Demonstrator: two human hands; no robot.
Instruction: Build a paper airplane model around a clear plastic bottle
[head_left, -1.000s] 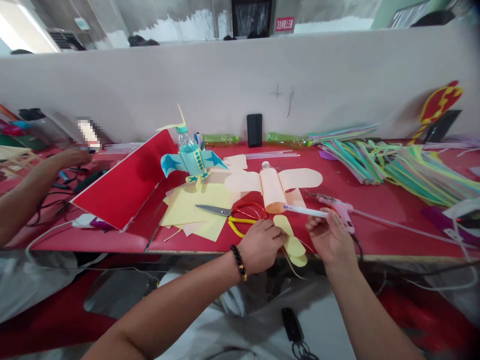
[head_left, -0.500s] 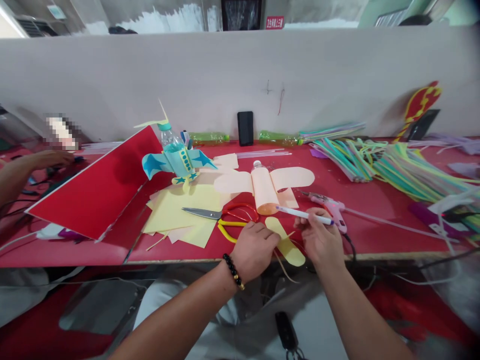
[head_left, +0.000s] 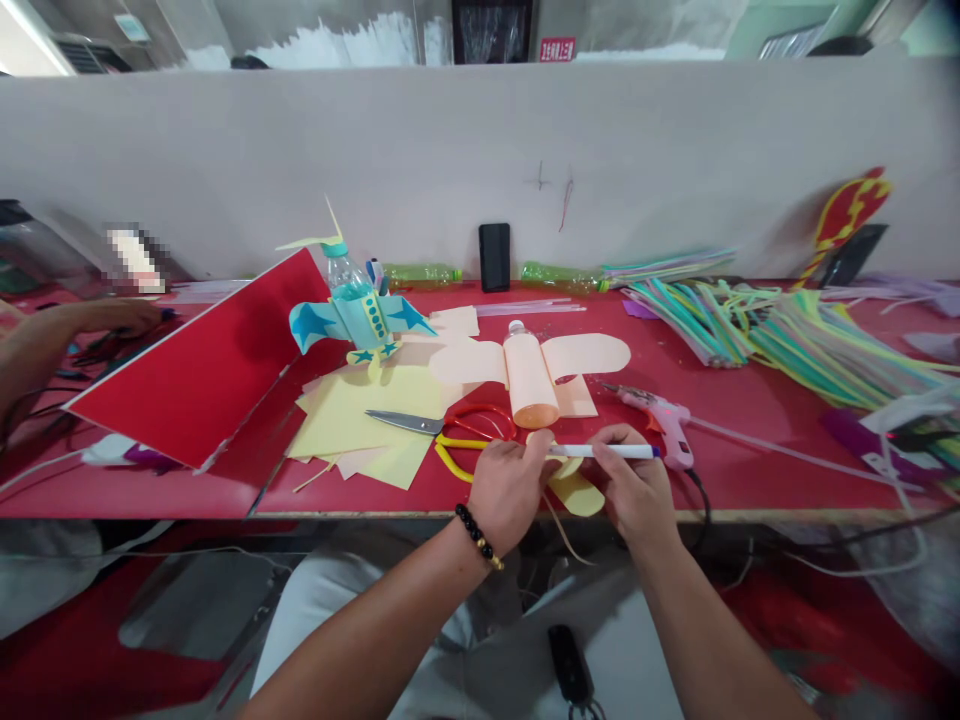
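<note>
While both hands meet over the near edge of the table (head_left: pixel 750 440), the right hand (head_left: pixel 636 492) has its grip closed around the barrel of a white marker pen (head_left: pixel 607 452) and the left hand (head_left: pixel 510 490) pinches the pen's left end. The pen lies level just above a yellow paper cutout (head_left: pixel 577 493), which looks unmarked. Just beyond it, the peach paper-wrapped bottle (head_left: pixel 529 380) has wings but no decoration. The blue bottle plane (head_left: pixel 360 318), farther left, looks finished, with stars and dots. Scissors (head_left: pixel 409 421) and a pink glue gun (head_left: pixel 666 420) lie nearby.

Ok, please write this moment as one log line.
left hand: pinches white pen tip end | right hand: grips pen barrel | yellow paper cut-out: lies beneath pen
</note>
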